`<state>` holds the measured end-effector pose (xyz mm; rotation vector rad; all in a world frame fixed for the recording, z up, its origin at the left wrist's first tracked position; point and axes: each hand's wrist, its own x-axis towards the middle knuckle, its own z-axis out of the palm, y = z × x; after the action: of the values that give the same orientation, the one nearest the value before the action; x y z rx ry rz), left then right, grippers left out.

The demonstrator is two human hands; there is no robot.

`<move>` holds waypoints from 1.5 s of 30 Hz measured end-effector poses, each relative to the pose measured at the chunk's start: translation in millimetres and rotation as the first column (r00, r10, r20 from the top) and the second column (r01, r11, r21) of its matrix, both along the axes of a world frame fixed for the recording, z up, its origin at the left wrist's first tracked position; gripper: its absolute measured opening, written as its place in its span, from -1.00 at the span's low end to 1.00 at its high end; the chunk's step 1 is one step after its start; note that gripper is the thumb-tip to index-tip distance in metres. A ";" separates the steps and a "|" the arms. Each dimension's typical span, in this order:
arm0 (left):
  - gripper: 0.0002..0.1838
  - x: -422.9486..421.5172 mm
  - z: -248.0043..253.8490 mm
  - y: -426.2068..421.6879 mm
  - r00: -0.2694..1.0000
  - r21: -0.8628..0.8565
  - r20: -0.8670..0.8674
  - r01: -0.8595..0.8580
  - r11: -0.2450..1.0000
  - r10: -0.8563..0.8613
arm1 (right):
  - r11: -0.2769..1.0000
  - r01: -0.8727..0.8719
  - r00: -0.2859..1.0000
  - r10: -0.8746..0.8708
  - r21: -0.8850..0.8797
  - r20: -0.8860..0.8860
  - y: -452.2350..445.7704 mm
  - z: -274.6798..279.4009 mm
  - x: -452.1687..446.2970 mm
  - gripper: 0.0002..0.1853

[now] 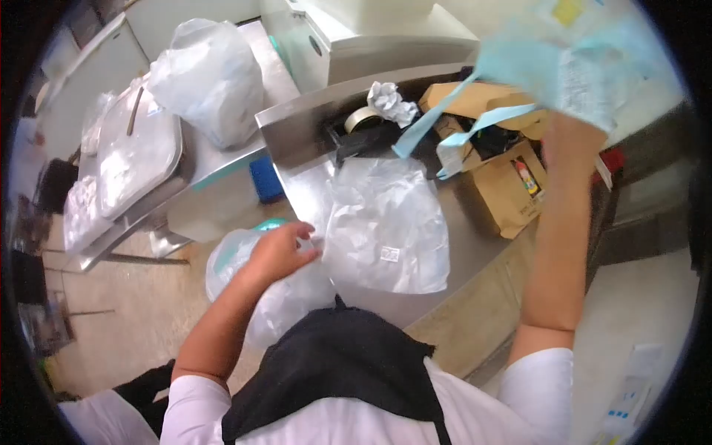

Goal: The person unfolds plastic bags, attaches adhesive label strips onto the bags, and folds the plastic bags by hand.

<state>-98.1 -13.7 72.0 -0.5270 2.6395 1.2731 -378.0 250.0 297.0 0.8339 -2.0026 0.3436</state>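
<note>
A pale blue plastic bag (519,63) is raised at the upper right, its strap-like handles trailing to the left. My right hand (575,132) is up at the bag, its fingers hidden by the plastic. Beside a crumpled white plastic bag (389,230) on the metal counter, my left hand (280,254) is open, thumb and fingers apart. Below that hand, a clear plastic bag (285,304) hangs at the counter's edge, with something green near its top.
On the metal counter (475,256) are a brown paper bag (500,189), a tape roll (362,120) and crumpled white paper (391,104). To the left, a metal table bears a large stuffed plastic bag (211,81) and a covered tray (137,163). Another person's sleeve (111,419) shows lower left.
</note>
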 end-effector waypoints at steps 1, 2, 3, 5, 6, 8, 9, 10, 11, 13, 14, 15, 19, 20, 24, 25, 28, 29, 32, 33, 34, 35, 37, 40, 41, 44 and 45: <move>-0.47 14.2 -0.8 7.4 1.000 -0.041 0.008 0.027 0.999 -0.026 | 0.991 -0.117 0.942 0.130 -0.061 0.310 -17.4 -19.5 11.5 -0.71; -0.46 24.5 -6.7 14.1 0.997 -0.124 -0.030 0.067 0.990 -0.071 | 0.968 -0.159 0.772 0.246 -0.196 0.586 -34.8 -38.9 23.1 -0.68; -0.46 31.0 -11.5 20.9 0.996 -0.152 -0.061 0.048 0.987 -0.058 | 0.945 -0.096 0.568 0.310 -0.312 0.763 -52.1 -58.2 34.8 -0.65; -0.48 32.9 -18.4 33.7 0.998 -0.162 -0.048 -0.048 0.986 0.041 | 0.850 -0.300 0.390 0.523 -0.433 0.758 -66.5 -120.7 26.3 -0.50; -0.51 29.8 -19.5 36.1 0.999 -0.140 0.023 -0.042 0.989 0.046 | 0.938 -0.254 0.407 0.326 -0.237 0.853 -69.2 -136.9 23.1 -0.43; -0.56 23.2 -23.3 39.8 0.985 -0.089 0.164 -0.039 0.995 0.053 | 0.964 -0.266 0.527 0.152 -0.008 0.836 -68.1 -184.0 10.2 -0.22; -0.59 23.1 -32.6 41.9 0.989 -0.047 0.142 -0.031 0.998 0.037 | 0.959 -0.281 0.488 0.110 0.037 0.866 -64.2 -204.7 -1.2 -0.13; -0.61 22.4 -43.4 42.8 0.992 -0.008 0.121 -0.023 1.000 0.024 | 0.950 -0.292 0.415 0.023 0.109 0.909 -66.1 -197.9 2.1 -0.08; -0.63 23.4 -51.6 43.4 0.995 0.031 0.098 -0.016 0.999 0.013 | 0.934 -0.309 0.341 -0.068 0.180 0.937 -67.0 -189.5 4.3 -0.04; -0.67 26.0 -47.4 48.4 0.998 0.108 0.024 -0.062 0.992 0.059 | 0.909 -0.293 0.362 -0.183 0.298 0.914 -69.6 -175.8 12.9 0.02; -0.69 27.5 -46.3 49.9 0.997 0.148 -0.012 -0.080 0.986 0.082 | 0.906 -0.250 0.453 -0.203 0.342 0.868 -69.1 -172.1 17.5 0.03; -0.71 29.3 -53.6 51.1 0.992 0.209 -0.042 -0.105 0.972 0.116 | 0.903 -0.198 0.537 -0.226 0.382 0.813 -66.6 -166.8 23.4 0.04; -0.83 27.3 -71.9 58.2 0.970 0.521 -0.078 -0.157 0.839 0.229 | 0.938 -0.162 0.677 -0.122 0.308 0.726 -58.8 -145.7 64.7 -0.05; -0.85 26.1 -70.5 60.3 0.967 0.607 -0.064 -0.160 0.778 0.248 | 0.953 -0.215 0.700 -0.002 0.213 0.714 -56.9 -149.5 71.0 -0.21; -0.87 21.0 -62.0 65.0 0.964 0.778 -0.003 -0.165 0.606 0.266 | 0.964 -0.251 0.783 0.256 -0.089 0.566 -51.0 -159.5 95.5 -0.58; -0.87 20.9 -62.4 64.7 0.965 0.788 0.007 -0.168 0.592 0.264 | 0.966 -0.231 0.672 0.244 -0.115 0.699 -46.0 -162.4 107.8 -0.59; -0.86 21.5 -59.4 65.3 0.950 0.822 0.069 -0.227 0.523 0.303 | 0.923 -0.333 0.186 0.263 -0.191 0.947 -33.1 -195.1 159.2 -0.63; -0.85 20.9 -58.4 66.1 0.943 0.832 0.095 -0.252 0.495 0.320 | 0.879 -0.449 0.266 0.300 -0.158 0.916 -32.4 -204.6 175.6 -0.68; -0.82 20.3 -59.6 68.8 0.939 0.871 0.096 -0.240 0.429 0.331 | 0.881 -0.455 0.283 0.283 -0.132 0.916 -36.4 -234.2 193.2 -0.77; -0.82 19.9 -59.9 69.2 0.944 0.864 0.089 -0.232 0.447 0.317 | 0.904 -0.404 0.251 0.255 -0.138 0.934 -37.4 -238.5 195.3 -0.79; -0.81 20.0 -60.0 69.0 0.949 0.856 0.084 -0.224 0.466 0.303 | 0.901 -0.410 0.231 0.254 -0.143 0.939 -37.2 -240.4 195.7 -0.80; -0.80 20.7 -60.5 69.1 0.955 0.847 0.079 -0.216 0.485 0.287 | 0.897 -0.416 0.210 0.254 -0.149 0.944 -38.3 -241.4 194.7 -0.82; -0.79 22.0 -62.1 70.2 0.962 0.855 0.053 -0.182 0.485 0.267 | 0.888 -0.422 0.189 0.285 -0.184 0.940 -38.5 -242.9 195.5 -0.84; -0.80 24.6 -63.9 73.0 0.966 0.841 0.036 -0.167 0.514 0.256 | 0.872 -0.433 0.192 0.336 -0.228 0.922 -39.1 -242.9 197.4 -0.84; -0.80 25.7 -64.9 74.0 0.966 0.832 0.034 -0.169 0.529 0.255 | 0.873 -0.436 0.201 0.331 -0.218 0.922 -39.5 -243.9 197.4 -0.84; -0.80 27.9 -63.4 77.9 0.947 0.848 0.047 -0.205 0.488 0.317 | 0.871 -0.418 0.173 0.355 -0.258 0.919 -38.7 -244.3 198.2 -0.85; -0.80 28.3 -63.1 78.7 0.944 0.857 0.052 -0.209 0.471 0.325 | 0.869 -0.407 0.154 0.368 -0.281 0.917 -37.4 -244.2 198.5 -0.85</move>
<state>-69.8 65.0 8.9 -0.6852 1.6084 2.5181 -179.5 212.6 52.8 1.3831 -2.8685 1.4650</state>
